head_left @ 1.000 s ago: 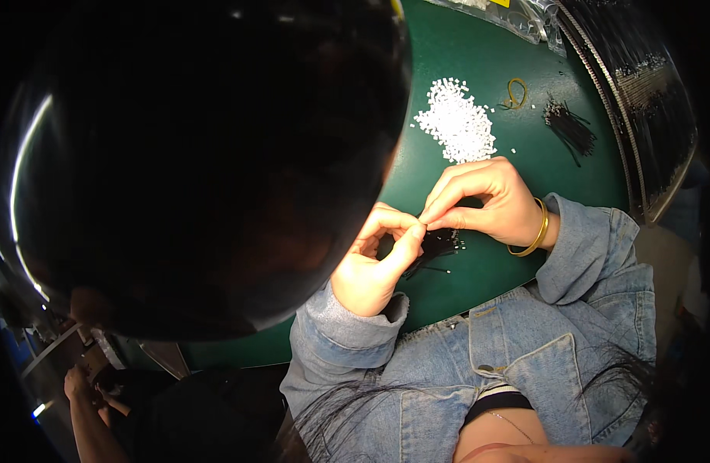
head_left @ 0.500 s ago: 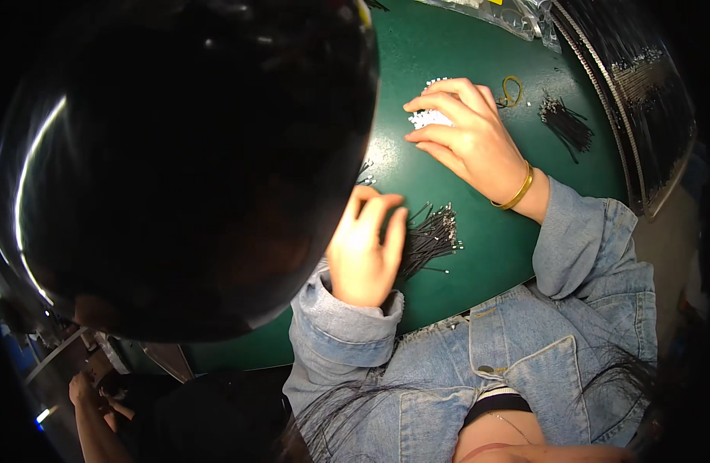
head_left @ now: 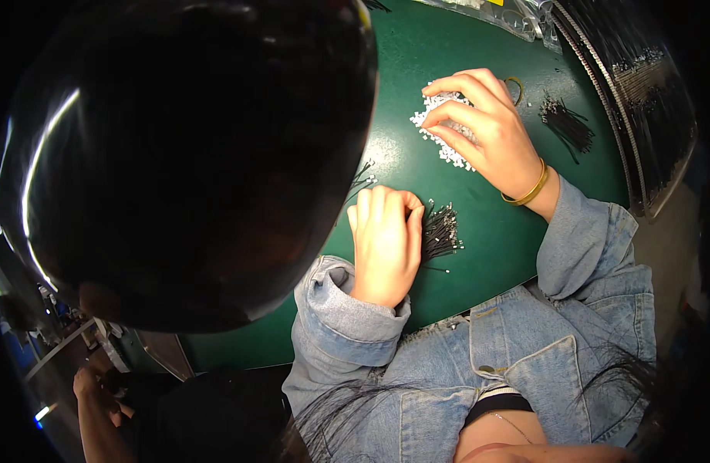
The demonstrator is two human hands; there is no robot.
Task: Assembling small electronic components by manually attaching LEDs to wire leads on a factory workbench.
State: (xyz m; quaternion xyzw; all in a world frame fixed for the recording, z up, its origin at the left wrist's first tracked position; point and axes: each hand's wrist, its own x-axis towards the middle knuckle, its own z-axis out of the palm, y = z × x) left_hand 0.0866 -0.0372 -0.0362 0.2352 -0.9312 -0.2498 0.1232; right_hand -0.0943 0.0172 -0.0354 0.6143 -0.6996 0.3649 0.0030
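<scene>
A pile of small white connector pieces [head_left: 452, 153] lies on the green tabletop [head_left: 478, 208]. Over it is my right hand [head_left: 490, 127], its index finger and thumb brought together at the pile's left part and another finger reaching past them. Anything in that pinch is too small to make out. My left hand [head_left: 384, 241] has its fingers curled and its thumb drawn up against them beside a bundle of black wires [head_left: 440, 238] with pale tips. The hand covers the bundle's left end, hiding what lies between the fingertips.
More white-tipped wires [head_left: 362, 177] show left of my left hand. Another black wire bundle [head_left: 567, 127] and a yellow band [head_left: 514, 89] lie to the right. Clear bags [head_left: 528, 23] sit at the far edge. A large black rounded object [head_left: 185, 170] blocks the left. A co-worker's arm [head_left: 100, 409] shows lower left.
My left hand has shifted right onto the wire bundle and its fingers have closed. My right hand has moved slightly right, uncovering more white pieces, with index finger and thumb drawn together.
</scene>
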